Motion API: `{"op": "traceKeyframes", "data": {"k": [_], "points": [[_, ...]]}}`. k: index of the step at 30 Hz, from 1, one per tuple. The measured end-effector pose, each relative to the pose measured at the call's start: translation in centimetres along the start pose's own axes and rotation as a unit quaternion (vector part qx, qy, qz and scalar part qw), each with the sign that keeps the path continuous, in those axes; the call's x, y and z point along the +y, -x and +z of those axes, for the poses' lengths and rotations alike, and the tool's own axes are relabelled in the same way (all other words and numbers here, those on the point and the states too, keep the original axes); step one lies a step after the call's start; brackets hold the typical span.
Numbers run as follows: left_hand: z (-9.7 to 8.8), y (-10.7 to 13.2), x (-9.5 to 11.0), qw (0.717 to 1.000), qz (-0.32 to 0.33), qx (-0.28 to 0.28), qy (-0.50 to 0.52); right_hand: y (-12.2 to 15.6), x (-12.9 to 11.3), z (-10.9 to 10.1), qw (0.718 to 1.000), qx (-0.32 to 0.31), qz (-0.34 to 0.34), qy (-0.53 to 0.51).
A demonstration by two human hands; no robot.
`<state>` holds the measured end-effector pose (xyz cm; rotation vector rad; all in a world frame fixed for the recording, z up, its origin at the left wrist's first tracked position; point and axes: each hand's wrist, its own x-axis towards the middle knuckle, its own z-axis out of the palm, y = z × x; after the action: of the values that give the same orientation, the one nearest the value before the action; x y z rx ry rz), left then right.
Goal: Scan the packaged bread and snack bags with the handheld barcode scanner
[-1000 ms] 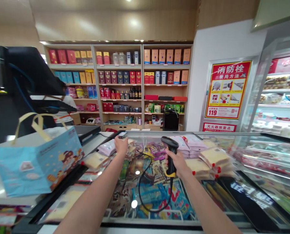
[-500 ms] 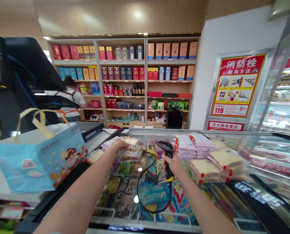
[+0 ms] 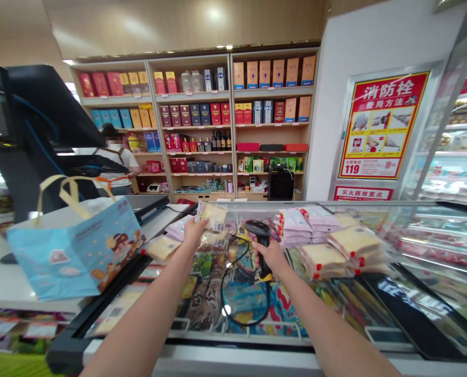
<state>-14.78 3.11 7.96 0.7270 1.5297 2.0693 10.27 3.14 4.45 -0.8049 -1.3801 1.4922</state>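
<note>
My left hand (image 3: pixel 194 233) is raised over the counter, shut on a clear plastic food packet (image 3: pixel 212 215) with a pale yellow filling and a printed label. My right hand (image 3: pixel 270 256) grips a black handheld barcode scanner (image 3: pixel 260 246) with a yellow band near its base. The scanner's head points up and to the left, toward the packet, with a gap between them. Its black coiled cord (image 3: pixel 233 309) hangs down over the glass. Wrapped pale sandwich-like packs (image 3: pixel 353 245) and pink packets (image 3: pixel 294 228) lie to the right of my right hand.
A blue paper gift bag (image 3: pixel 76 251) with yellow handles stands on the white counter (image 3: pixel 6 277) at left, below a black checkout screen (image 3: pixel 41 112). A glass-topped freezer (image 3: pixel 249 314) full of bright packets lies beneath my hands. A person (image 3: pixel 118 162) stands beyond, before stocked wooden shelves (image 3: pixel 194 125).
My left hand has lifted the clear packet up from the pile. My right hand has moved left, bringing the scanner closer to it, and the view has tilted slightly.
</note>
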Motion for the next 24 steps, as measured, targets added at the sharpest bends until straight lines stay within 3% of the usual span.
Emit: {"op": "traceKeyframes", "data": {"k": [4,7,11,18,24], "points": [[2.7,3.2,-1.5,0.986,-0.078,-0.058,0.132,0.4,-0.4,0.1,0.999,-0.015,0.000,-0.028],[3.3,4.7,-3.5,0.981,-0.092,-0.111,0.131,0.6,-0.5,-0.1,0.999,-0.025,-0.002,-0.044],[2.9,4.9,-5.3,0.984,-0.060,-0.137,0.100,0.6,-0.6,-0.1,0.999,-0.015,-0.012,-0.048],[2.6,4.2,-5.7,0.990,-0.039,-0.104,0.091,1.0,-0.3,0.1,1.000,-0.004,-0.012,-0.028],[2.8,5.0,-5.2,0.978,-0.055,-0.138,0.150,1.1,-0.3,0.0,0.999,-0.004,-0.007,-0.031]]}}
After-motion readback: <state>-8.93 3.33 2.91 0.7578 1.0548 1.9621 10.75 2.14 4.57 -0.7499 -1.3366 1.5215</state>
